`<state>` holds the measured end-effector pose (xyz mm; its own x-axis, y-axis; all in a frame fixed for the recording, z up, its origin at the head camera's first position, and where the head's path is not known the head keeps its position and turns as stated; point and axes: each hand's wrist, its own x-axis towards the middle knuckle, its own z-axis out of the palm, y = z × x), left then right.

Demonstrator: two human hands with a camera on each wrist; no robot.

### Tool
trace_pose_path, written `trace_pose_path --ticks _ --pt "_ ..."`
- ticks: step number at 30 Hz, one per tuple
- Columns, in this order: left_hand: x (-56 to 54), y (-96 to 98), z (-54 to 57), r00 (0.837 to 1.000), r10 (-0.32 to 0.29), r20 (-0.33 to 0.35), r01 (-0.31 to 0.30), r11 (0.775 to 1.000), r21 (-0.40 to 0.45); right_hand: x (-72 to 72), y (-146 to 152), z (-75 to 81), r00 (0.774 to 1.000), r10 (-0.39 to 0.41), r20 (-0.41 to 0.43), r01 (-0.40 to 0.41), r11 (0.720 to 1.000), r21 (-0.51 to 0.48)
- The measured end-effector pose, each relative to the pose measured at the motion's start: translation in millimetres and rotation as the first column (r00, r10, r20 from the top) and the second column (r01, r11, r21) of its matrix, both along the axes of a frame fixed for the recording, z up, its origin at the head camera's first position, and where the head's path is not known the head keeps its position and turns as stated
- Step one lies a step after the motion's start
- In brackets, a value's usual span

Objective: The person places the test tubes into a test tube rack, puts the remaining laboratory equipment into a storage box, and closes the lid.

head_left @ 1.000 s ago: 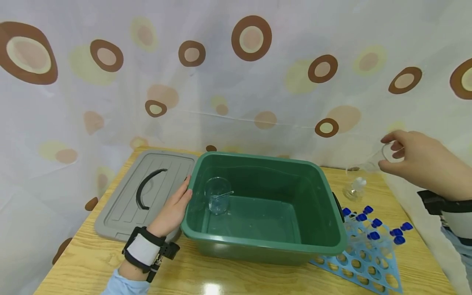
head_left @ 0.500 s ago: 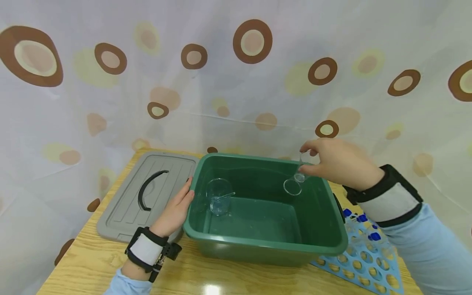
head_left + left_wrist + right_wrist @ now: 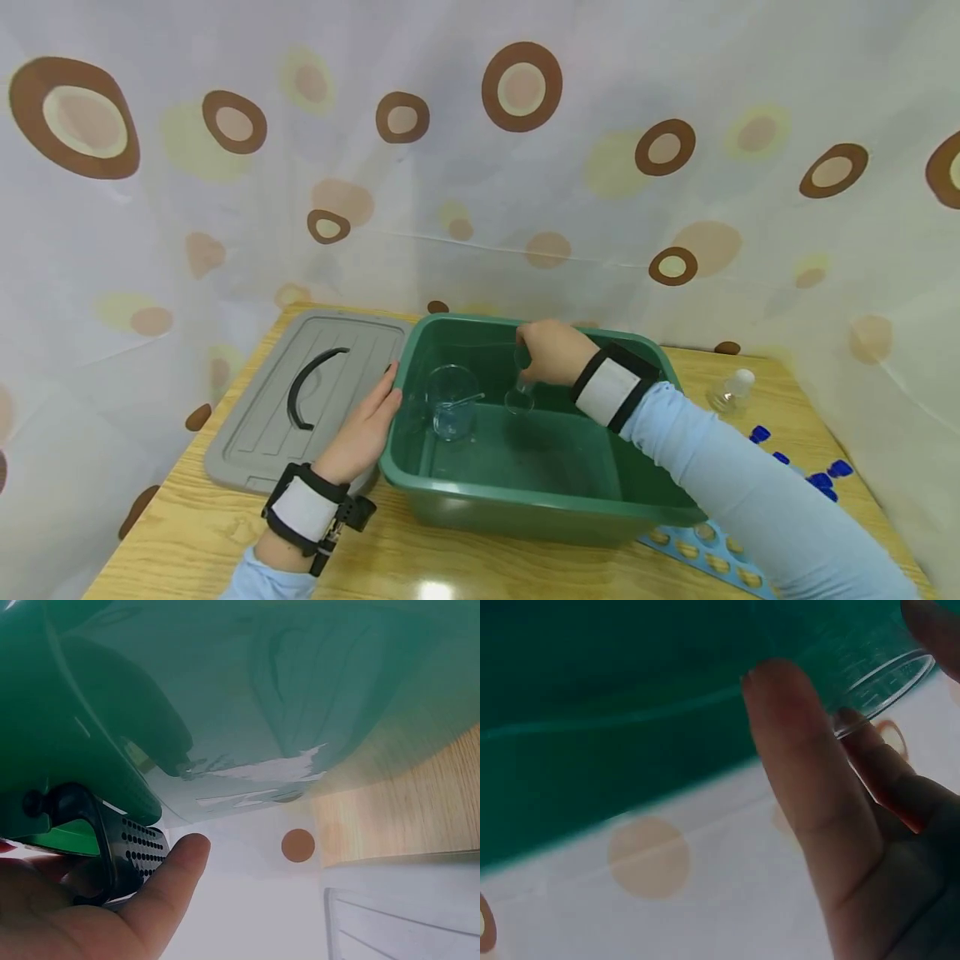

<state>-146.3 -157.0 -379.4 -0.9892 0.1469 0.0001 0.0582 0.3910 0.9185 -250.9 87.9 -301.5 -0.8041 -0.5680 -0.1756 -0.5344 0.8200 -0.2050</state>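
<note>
My right hand [image 3: 557, 353] reaches over the green bin [image 3: 517, 498]. It holds a clear, footed conical glass [image 3: 519, 401] by its upper part, with the round foot hanging down inside the bin. In the right wrist view the glass rim [image 3: 889, 684] lies among the fingers. My left hand [image 3: 362, 433] rests against the bin's left rim; in the left wrist view its thumb lies straight beside the black handle [image 3: 139, 851]. A glass beaker [image 3: 452, 417] with a thin glass rod [image 3: 463, 400] leaning in it stands at the bin's left end.
On the wooden table [image 3: 172, 533], a grey lid [image 3: 258, 408] with a black handle lies left of the bin. A blue perforated rack [image 3: 693, 546], several blue-capped tubes [image 3: 820, 482] and a small white-capped glass bottle [image 3: 729, 393] are at the right. A patterned curtain [image 3: 450, 183] hangs behind.
My right hand has moved left from beyond the bin's right side, carrying the conical glass over the rim and down into the bin. My left hand stays at the left rim.
</note>
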Motion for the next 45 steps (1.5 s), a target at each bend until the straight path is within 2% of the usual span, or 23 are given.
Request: trace_pose_path --ticks 8,16,26,32,41,43,45 --pt "-2.0 0.7 -3.2 1.000 0.004 0.001 -0.004 1.000 0.005 -10.6 -17 -38.5 1.000 0.013 -0.012 -0.013 0.998 0.060" --pt "-1.7 -0.2 -2.0 1.000 0.012 0.002 -0.012 1.000 0.001 -9.1 -31 -55.8 0.998 0.028 -0.047 -0.024 0.997 0.076" --pt "-1.1 -0.2 -2.9 1.000 0.014 0.003 -0.014 1.000 -0.006 -13.0 -37 -78.9 0.997 0.051 -0.051 -0.046 0.995 0.090" --pt "-1.1 0.1 -1.9 1.000 0.015 -0.003 -0.015 1.000 -0.006 -14.1 -43 -80.5 0.997 0.053 -0.060 -0.048 0.995 0.083" --pt "-1.1 1.9 -0.9 1.000 0.019 -0.005 -0.019 1.000 0.000 -9.9 -43 -71.5 0.997 0.043 -0.065 -0.035 0.991 0.130" --pt "-1.1 1.5 -1.5 1.000 0.018 -0.003 -0.018 1.000 0.002 -11.7 -40 -67.2 0.997 0.034 -0.071 -0.023 0.988 0.150" --pt "-1.2 0.6 -2.0 1.000 0.017 -0.002 -0.017 1.000 0.002 -14.4 -34 -56.3 0.998 0.017 -0.063 -0.007 0.987 0.162"
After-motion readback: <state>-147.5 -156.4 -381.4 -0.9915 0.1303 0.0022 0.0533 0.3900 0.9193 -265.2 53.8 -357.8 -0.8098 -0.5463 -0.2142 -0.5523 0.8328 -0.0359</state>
